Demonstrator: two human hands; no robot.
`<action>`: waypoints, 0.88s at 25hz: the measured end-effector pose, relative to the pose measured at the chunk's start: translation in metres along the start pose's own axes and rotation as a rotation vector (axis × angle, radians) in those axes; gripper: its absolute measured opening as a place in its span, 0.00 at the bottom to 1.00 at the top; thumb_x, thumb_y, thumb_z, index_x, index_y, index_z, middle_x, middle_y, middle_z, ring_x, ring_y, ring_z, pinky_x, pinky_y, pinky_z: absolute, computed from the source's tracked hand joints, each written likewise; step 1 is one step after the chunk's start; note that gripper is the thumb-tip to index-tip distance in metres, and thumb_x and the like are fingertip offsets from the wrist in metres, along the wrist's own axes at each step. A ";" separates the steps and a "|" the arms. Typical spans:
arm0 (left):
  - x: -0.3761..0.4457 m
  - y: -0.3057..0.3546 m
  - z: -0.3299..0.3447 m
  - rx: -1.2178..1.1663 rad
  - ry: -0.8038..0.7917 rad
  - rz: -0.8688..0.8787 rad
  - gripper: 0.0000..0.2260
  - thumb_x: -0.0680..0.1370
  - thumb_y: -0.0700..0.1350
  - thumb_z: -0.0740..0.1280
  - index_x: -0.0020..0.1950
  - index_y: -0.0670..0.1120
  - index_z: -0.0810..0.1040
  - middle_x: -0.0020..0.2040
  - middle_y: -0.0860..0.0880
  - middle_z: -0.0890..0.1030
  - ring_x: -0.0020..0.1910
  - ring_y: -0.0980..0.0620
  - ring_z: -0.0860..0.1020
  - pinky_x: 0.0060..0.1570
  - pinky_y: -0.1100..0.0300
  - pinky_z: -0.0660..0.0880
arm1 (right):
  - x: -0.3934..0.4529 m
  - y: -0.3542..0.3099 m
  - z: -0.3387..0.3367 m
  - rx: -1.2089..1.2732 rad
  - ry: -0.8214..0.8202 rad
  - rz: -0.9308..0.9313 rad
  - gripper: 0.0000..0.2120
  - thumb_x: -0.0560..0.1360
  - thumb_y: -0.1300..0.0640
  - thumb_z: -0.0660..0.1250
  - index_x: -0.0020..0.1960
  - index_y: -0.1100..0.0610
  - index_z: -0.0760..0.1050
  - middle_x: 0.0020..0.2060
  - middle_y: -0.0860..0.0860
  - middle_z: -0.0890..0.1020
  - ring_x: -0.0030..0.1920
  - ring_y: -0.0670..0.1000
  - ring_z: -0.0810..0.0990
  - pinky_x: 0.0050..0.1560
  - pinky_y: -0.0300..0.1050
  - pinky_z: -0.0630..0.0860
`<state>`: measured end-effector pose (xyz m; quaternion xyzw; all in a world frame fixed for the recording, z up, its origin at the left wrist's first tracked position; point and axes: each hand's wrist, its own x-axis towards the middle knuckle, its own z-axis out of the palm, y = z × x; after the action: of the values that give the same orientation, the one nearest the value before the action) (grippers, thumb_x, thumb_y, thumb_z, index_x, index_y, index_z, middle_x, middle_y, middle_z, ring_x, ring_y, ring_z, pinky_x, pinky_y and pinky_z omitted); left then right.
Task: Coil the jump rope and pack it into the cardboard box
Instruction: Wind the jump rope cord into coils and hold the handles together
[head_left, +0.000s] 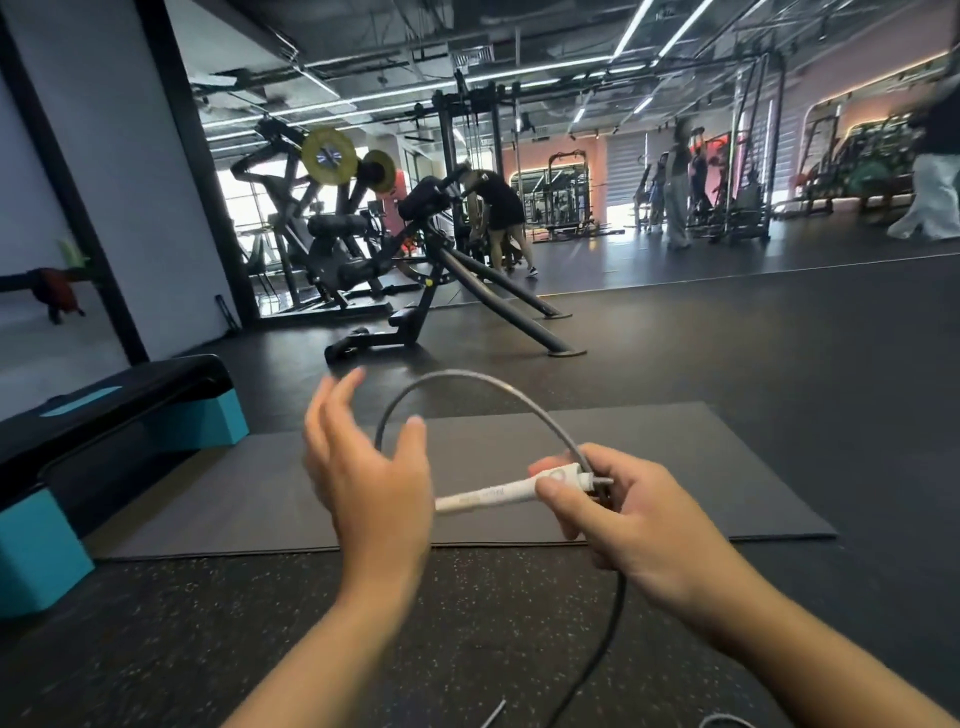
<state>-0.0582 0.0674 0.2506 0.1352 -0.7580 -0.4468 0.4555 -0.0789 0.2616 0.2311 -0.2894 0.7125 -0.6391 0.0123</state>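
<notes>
My right hand (628, 512) grips the white handle (498, 491) of the jump rope near its rope end. The grey rope (467, 382) arcs up from the handle in a loop and comes down behind my left hand. Another stretch of rope (615, 613) hangs down from my right hand toward the floor. My left hand (371, 467) is raised just left of the handle, fingers spread, holding nothing, with the loop passing behind it. No cardboard box is in view.
A dark grey exercise mat (675, 467) lies on the speckled gym floor under my hands. A black and teal aerobic step (104, 415) stands at the left. Weight machines (363, 249) and people stand further back.
</notes>
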 end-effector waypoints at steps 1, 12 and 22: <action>0.004 0.011 -0.006 0.090 -0.154 0.300 0.16 0.81 0.50 0.64 0.69 0.54 0.73 0.75 0.54 0.69 0.76 0.56 0.63 0.76 0.49 0.56 | 0.002 -0.004 -0.005 -0.065 -0.044 -0.014 0.06 0.78 0.52 0.71 0.52 0.53 0.84 0.30 0.45 0.78 0.28 0.42 0.70 0.29 0.36 0.67; 0.023 0.060 0.029 0.419 -1.161 0.550 0.19 0.80 0.62 0.61 0.46 0.48 0.79 0.36 0.49 0.78 0.33 0.55 0.73 0.36 0.58 0.69 | 0.004 -0.016 -0.031 0.017 -0.085 -0.005 0.18 0.76 0.62 0.73 0.59 0.56 0.66 0.35 0.55 0.75 0.29 0.45 0.67 0.29 0.35 0.66; 0.021 0.048 0.026 -0.061 -1.033 0.108 0.19 0.83 0.57 0.59 0.52 0.42 0.79 0.37 0.45 0.78 0.33 0.47 0.75 0.34 0.50 0.77 | 0.002 -0.015 -0.035 -0.101 -0.086 0.183 0.13 0.77 0.47 0.70 0.55 0.55 0.80 0.43 0.50 0.90 0.22 0.42 0.71 0.26 0.35 0.66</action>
<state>-0.0815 0.0958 0.2963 -0.1556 -0.8766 -0.4528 0.0479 -0.0879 0.2920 0.2523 -0.2504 0.7661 -0.5855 0.0868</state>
